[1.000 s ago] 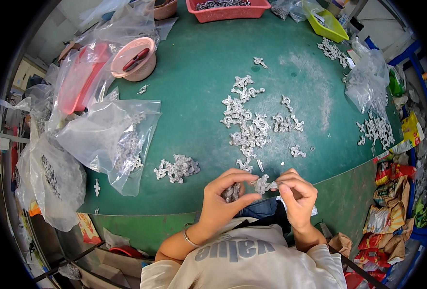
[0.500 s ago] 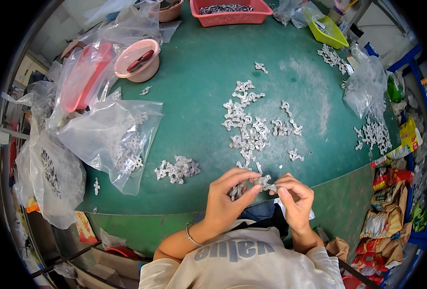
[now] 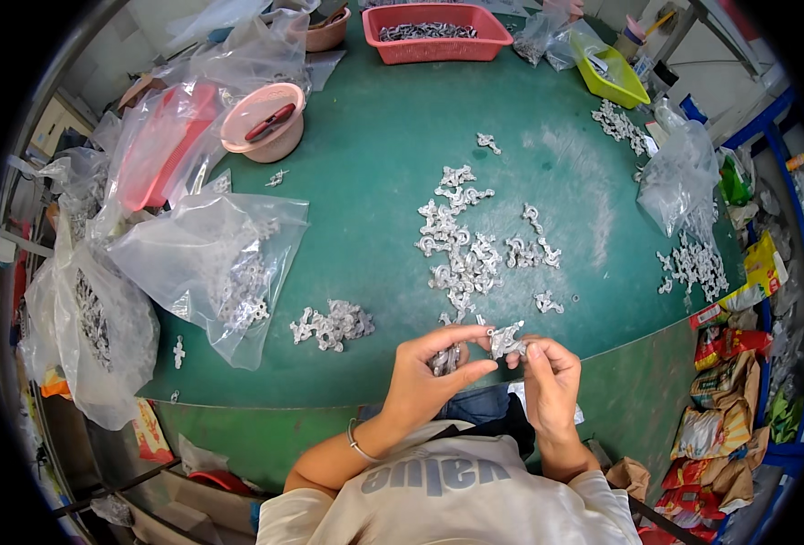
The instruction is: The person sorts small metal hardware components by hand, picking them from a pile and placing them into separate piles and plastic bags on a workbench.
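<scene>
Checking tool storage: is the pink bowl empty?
No, the pink bowl holds a red-handled tool lying across its inside.

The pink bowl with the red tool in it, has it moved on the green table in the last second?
No. The pink bowl sits in the same spot beside the clear plastic bags on the green table.

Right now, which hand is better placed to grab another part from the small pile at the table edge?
Left. The left hand lies closer to the small pile of metal parts; the right hand sits farther away, pinching a metal part.
</scene>
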